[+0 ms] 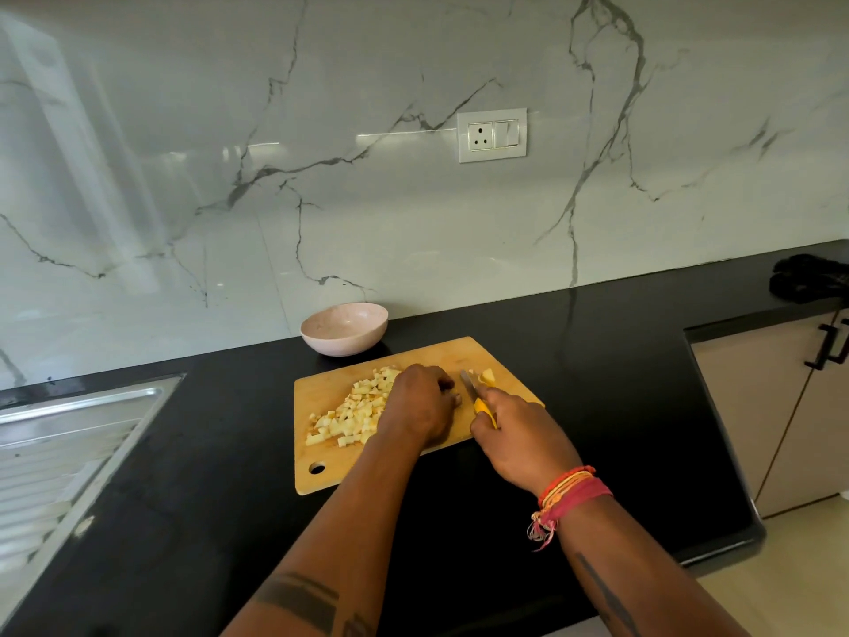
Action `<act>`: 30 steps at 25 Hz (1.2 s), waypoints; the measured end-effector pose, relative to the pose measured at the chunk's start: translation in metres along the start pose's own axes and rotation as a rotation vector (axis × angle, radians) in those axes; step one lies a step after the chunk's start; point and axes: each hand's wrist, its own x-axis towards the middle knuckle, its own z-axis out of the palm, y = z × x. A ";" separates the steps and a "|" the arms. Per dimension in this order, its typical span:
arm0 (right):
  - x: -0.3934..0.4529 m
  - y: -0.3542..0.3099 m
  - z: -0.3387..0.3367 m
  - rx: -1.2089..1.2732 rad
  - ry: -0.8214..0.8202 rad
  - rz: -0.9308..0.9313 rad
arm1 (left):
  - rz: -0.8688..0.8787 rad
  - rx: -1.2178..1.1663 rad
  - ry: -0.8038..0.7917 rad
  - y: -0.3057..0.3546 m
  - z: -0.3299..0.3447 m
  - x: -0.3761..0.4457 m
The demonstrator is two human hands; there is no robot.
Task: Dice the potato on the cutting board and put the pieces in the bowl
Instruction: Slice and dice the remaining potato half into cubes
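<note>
Pink bowl [344, 327], perhaps faintly speckled

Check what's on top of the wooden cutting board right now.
On the rectangular wooden cutting board: a pile of pale diced potato pieces, one uncut potato chunk by the yellow-handled knife. The left hand covers part of the pile; whatever lies under it is hidden.

Black counter [597, 360]: board [321, 397], bowl [344, 333].
</note>
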 end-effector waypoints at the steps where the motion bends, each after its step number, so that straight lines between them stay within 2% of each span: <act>1: -0.002 -0.002 0.001 -0.024 -0.006 -0.014 | 0.013 0.016 -0.012 -0.004 -0.001 -0.002; 15: -0.017 -0.008 0.009 -0.202 -0.073 -0.109 | 0.000 0.010 0.106 -0.011 0.011 -0.003; 21: -0.009 -0.010 0.004 -0.225 -0.139 -0.140 | -0.040 0.014 0.115 -0.005 0.013 -0.002; 30: -0.025 -0.004 0.002 -0.216 -0.132 -0.149 | -0.044 0.025 0.131 -0.003 0.014 -0.006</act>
